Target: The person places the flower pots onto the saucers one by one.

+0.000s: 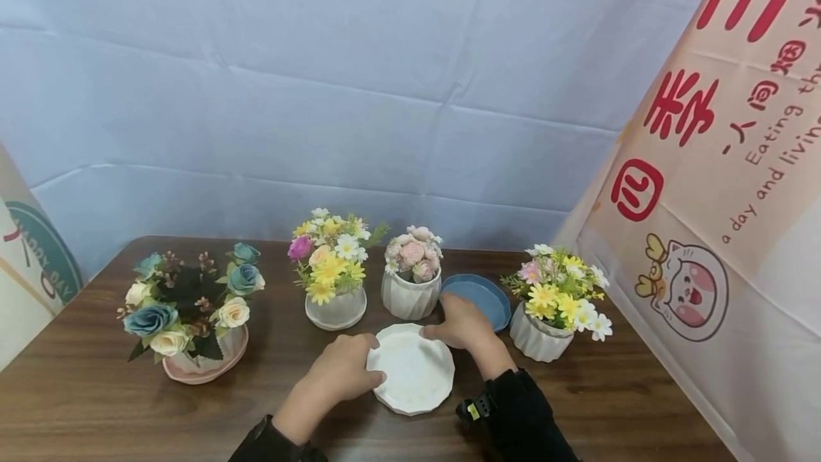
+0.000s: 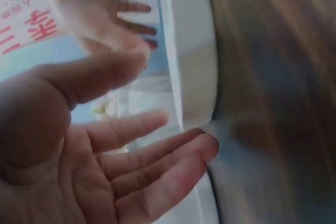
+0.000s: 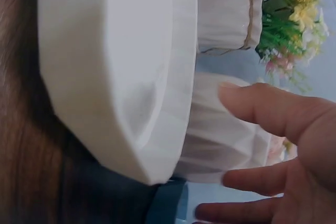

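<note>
at the near middle of the tabletop [image 1: 96, 405] sits the white saucer [image 1: 413, 369], left hand [image 1: 340, 369] and right hand [image 1: 458, 323] spread loosely at its rim, not clamping. likely positioning; next needs a firm two-sided grip.

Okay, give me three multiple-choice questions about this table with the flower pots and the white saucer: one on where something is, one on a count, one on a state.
1. Where is the blue saucer?
A. behind the right hand
B. under the blue-rose pot
C. at the table's left edge

2. How many flower pots stand on the table?
A. two
B. four
C. six

3. How do the hands meet the white saucer?
A. left hand alone
B. neither touches it
C. one at each side

Answers: 1 A, it shows just beyond that hand. 2 B, four pots in a row. 3 C, the head view shows both at its rim.
</note>
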`<state>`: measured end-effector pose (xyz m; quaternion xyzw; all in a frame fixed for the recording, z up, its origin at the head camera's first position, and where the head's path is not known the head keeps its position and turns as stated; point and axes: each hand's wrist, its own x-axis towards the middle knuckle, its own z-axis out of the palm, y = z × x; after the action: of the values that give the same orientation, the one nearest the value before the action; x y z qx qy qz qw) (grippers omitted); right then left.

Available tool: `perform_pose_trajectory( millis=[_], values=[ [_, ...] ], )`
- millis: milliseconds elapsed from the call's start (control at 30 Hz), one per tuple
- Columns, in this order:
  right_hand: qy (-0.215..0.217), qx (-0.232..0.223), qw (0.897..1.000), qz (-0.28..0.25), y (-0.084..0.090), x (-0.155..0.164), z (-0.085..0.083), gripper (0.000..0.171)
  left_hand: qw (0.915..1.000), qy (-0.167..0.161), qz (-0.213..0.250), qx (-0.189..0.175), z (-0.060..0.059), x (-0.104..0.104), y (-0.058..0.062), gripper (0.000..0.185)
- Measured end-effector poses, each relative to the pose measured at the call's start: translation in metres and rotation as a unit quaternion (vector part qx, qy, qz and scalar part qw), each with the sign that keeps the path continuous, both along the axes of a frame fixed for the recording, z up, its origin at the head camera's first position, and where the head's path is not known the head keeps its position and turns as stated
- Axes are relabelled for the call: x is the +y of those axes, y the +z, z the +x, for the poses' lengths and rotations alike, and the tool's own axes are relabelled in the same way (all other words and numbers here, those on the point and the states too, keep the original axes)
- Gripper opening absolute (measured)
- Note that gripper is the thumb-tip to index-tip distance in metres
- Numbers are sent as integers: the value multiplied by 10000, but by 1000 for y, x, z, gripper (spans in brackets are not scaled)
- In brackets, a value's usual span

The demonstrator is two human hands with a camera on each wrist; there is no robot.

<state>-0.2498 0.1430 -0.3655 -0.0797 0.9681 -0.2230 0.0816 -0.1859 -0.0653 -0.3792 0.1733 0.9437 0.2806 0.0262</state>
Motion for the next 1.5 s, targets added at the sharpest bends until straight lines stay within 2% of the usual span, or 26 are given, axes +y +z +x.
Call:
perform_pose_trajectory(
  millis=[133,300,600,867,1033,1200,1500],
  values=[
    [1,93,9990,-440,-6,2,-8,85,9991,387,68,-155,0,6,-4,37],
    [-48,199,9955,-923,-10,3,-17,88,9973,631,151,-331,-1,8,-7,46],
    [-103,160,9888,-1481,-16,4,-36,92,9982,536,165,-219,-3,8,-10,31],
    [118,389,9759,-2143,-18,-2,-47,96,9987,441,237,-133,-4,8,-12,30],
    [-105,322,9758,-2158,-18,-7,-52,106,9973,522,401,-317,-3,8,-10,29],
    [-276,166,9818,-1870,-17,-8,-54,112,9961,565,517,-433,-3,8,-10,30],
    [-226,23,9846,-1732,-10,-10,-59,113,9945,574,646,-592,-6,6,-14,31]
  ],
)
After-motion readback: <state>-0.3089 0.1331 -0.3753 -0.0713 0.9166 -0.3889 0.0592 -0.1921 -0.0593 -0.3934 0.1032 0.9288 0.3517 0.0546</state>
